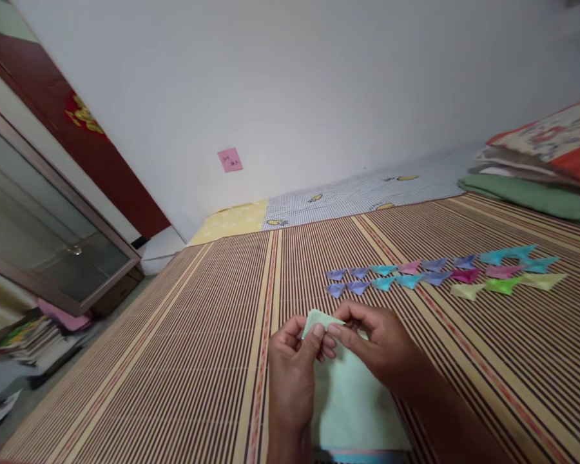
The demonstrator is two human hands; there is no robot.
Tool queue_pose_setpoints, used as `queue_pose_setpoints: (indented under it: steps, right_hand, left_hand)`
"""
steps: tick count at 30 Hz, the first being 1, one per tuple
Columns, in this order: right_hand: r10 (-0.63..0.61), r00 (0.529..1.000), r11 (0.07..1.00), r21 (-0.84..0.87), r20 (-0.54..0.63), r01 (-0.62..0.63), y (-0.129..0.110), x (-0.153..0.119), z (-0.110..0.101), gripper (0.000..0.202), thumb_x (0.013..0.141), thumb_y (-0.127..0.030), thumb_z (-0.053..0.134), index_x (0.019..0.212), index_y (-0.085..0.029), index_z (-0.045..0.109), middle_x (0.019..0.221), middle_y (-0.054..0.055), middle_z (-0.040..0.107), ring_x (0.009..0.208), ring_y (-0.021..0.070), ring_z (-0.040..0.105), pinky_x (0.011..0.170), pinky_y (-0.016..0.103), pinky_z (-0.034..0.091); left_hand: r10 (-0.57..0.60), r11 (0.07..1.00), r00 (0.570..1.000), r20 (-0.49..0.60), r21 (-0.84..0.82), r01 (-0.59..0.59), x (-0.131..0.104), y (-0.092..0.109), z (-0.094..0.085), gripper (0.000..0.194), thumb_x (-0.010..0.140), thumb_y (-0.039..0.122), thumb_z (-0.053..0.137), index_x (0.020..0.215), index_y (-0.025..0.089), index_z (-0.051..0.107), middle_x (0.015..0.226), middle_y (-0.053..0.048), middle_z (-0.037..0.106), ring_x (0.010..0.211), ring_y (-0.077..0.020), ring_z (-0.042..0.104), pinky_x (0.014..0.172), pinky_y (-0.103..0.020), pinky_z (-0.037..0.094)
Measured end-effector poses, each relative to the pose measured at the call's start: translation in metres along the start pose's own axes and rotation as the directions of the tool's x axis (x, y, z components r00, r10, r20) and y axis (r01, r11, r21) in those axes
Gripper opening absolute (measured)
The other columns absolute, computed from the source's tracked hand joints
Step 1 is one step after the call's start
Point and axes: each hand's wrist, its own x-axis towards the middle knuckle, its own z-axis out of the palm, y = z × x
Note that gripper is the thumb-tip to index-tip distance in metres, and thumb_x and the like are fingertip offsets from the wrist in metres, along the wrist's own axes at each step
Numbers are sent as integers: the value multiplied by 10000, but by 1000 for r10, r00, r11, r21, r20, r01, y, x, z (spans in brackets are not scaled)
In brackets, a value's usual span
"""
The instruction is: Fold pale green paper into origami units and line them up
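A small folded piece of pale green paper (318,318) is held up between both hands. My left hand (294,354) pinches its left part, with the thumb pressed on the front. My right hand (367,335) pinches the right part, thumb and forefinger closed on it. Below the hands lies a larger pale green sheet or pad (355,412), partly covered by my right forearm. Beyond them, two rows of folded paper boats (410,280) in purple, blue, pink, green and yellow stand on the striped mat.
The striped bamboo mat (193,348) covers the bed up to the wall. Folded bedding (541,193) and a patterned pillow are stacked at the right. A pink note (230,160) is stuck on the wall. A glass-panelled door (43,212) and books (31,338) are at the left.
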Motion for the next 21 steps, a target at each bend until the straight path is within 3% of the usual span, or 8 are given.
queue_pose_setpoints:
  steps: [7,12,16,19,21]
  right_hand:
    - [12,1000,992,126,27,-15,2,-1,0,268,957,-295,600,716,-186,646,672,-8,646,643,135,570,627,259,430]
    - [28,997,996,82,74,-34,14,-1,-10,303,985,-356,543,770,-183,668,700,8,637,644,142,563,613,266,436]
    - [12,997,1000,3,-70,-12,13,0,-8,169,931,-332,630,873,-194,708,756,14,650,713,167,581,649,285,448]
    - [-35,985,999,-40,-170,29,10,0,-3,168,927,-300,636,817,-197,710,755,14,644,724,173,581,673,297,454]
    - [-53,977,998,-56,-205,43,8,0,0,174,934,-288,630,801,-199,699,759,12,649,733,173,590,683,295,455]
  left_hand:
    - [-13,998,1000,24,-68,15,2,-1,1,196,868,278,733,742,137,681,632,-9,676,565,-102,560,572,-211,419]
    - [-10,999,999,37,-37,11,1,-2,-1,237,892,296,703,717,138,675,626,-15,674,554,-106,552,566,-215,420]
    - [-14,999,999,46,45,12,0,0,4,252,912,293,676,714,137,677,640,-30,690,573,-109,559,582,-211,437]
    - [-24,996,997,70,89,17,-2,3,9,225,908,304,684,758,136,701,643,-24,680,588,-114,579,597,-212,467]
    - [23,993,1000,4,115,-23,-3,3,12,142,888,289,712,853,151,719,718,-19,696,636,-120,612,619,-213,494]
